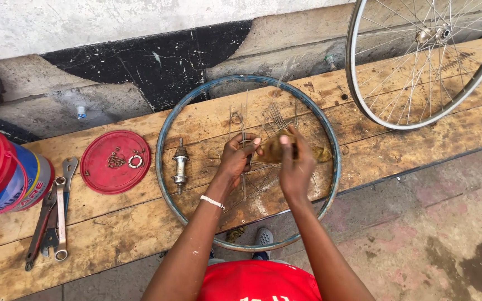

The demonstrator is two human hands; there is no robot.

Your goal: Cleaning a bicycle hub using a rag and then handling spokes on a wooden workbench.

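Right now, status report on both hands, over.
Left hand pinching a spoke. Right hand rubbing it with a brown rag. Loose spokes inside the bare rim.

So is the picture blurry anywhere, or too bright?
Head view: soft, even daylight with no hard shadows; the left hand and right hand look slightly smeared around the brown rag; the pale painted wall is bright; the silver spoked wheel is cut off.

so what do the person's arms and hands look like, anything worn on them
Both arms are bare, with no sleeves showing below the elbow. The left hand has a thin white beaded bracelet at the wrist. The right hand wears no gloves, rings or watch that show.
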